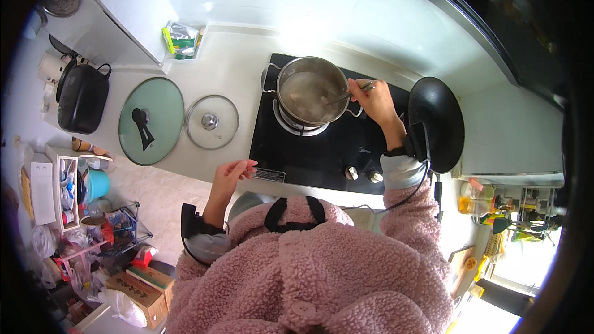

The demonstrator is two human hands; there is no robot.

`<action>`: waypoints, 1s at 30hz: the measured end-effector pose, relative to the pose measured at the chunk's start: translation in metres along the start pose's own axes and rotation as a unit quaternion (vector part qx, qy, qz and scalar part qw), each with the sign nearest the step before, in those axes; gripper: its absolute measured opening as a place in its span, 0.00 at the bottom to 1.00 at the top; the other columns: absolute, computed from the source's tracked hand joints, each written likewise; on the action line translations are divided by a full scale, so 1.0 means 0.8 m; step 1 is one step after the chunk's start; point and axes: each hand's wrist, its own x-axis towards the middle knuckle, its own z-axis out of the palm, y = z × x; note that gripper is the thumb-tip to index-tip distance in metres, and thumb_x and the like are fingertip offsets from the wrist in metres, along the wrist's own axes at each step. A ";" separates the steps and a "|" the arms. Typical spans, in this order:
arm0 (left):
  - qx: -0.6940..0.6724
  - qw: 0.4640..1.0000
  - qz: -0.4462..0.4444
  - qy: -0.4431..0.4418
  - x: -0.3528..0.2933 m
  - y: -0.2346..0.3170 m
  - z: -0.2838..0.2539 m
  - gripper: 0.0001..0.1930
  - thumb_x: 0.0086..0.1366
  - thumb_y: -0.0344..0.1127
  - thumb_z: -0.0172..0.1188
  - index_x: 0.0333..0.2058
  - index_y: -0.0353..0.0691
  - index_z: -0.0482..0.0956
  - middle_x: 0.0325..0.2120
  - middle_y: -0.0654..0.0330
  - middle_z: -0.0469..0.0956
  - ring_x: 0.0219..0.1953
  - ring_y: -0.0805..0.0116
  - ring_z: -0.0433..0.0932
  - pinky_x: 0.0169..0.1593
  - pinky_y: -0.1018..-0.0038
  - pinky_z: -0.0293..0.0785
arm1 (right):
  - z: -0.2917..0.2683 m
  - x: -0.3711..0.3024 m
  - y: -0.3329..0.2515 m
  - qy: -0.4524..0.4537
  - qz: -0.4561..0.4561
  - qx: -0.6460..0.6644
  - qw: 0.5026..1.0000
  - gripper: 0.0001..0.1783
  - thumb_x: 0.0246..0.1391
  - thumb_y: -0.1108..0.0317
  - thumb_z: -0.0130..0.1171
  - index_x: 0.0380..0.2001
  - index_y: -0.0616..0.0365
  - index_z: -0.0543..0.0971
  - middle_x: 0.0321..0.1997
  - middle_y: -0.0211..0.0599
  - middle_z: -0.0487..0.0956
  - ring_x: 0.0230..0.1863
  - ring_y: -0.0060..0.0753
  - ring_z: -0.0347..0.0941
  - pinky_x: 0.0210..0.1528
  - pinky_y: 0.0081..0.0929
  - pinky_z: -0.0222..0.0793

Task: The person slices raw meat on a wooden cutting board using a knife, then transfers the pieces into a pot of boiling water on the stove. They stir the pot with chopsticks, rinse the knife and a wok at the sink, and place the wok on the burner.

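A steel pot (309, 62) with two side handles sits on the back left burner of the black cooktop (309, 164). Cloudy liquid with pale pieces fills part of it. My right hand (373, 104) is closed around the handle of a slim metal utensil (340, 97) at the pot's right rim. The utensil slants down into the liquid, which hides its lower end. My left hand (234, 172) hovers by the cooktop's front left corner, fingers loosely extended and holding nothing.
A clear glass lid (212, 122) and a larger green-tinted lid (162, 127) lie left of the cooktop. Beyond them stands a black appliance (84, 98). A black wok (437, 125) sits at the right. Cardboard boxes (139, 294) stand lower left.
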 end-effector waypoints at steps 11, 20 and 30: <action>0.019 1.000 -0.009 -0.009 0.004 0.004 0.004 0.15 0.65 0.39 0.49 0.38 0.35 0.81 0.26 0.62 0.78 0.28 0.77 0.73 0.33 0.81 0.64 | 0.060 0.021 -0.002 0.058 0.052 0.140 0.987 0.17 0.58 0.62 0.53 0.26 0.67 0.79 0.18 0.37 0.78 0.23 0.25 0.78 0.25 0.21 0.70; 0.007 1.000 -0.011 -0.014 0.008 -0.002 0.003 0.14 0.65 0.38 0.49 0.38 0.36 0.81 0.26 0.63 0.78 0.27 0.77 0.73 0.33 0.81 0.64 | 0.062 0.009 -0.024 0.052 0.037 0.154 0.986 0.19 0.58 0.59 0.52 0.24 0.65 0.79 0.17 0.40 0.78 0.22 0.29 0.78 0.26 0.22 0.71; 0.011 0.999 -0.012 -0.033 0.015 0.006 0.016 0.15 0.65 0.39 0.49 0.38 0.34 0.80 0.26 0.63 0.78 0.28 0.78 0.72 0.33 0.82 0.64 | -0.009 -0.002 0.006 -0.044 0.086 0.096 0.991 0.19 0.57 0.60 0.53 0.22 0.65 0.79 0.14 0.38 0.77 0.18 0.25 0.75 0.23 0.20 0.69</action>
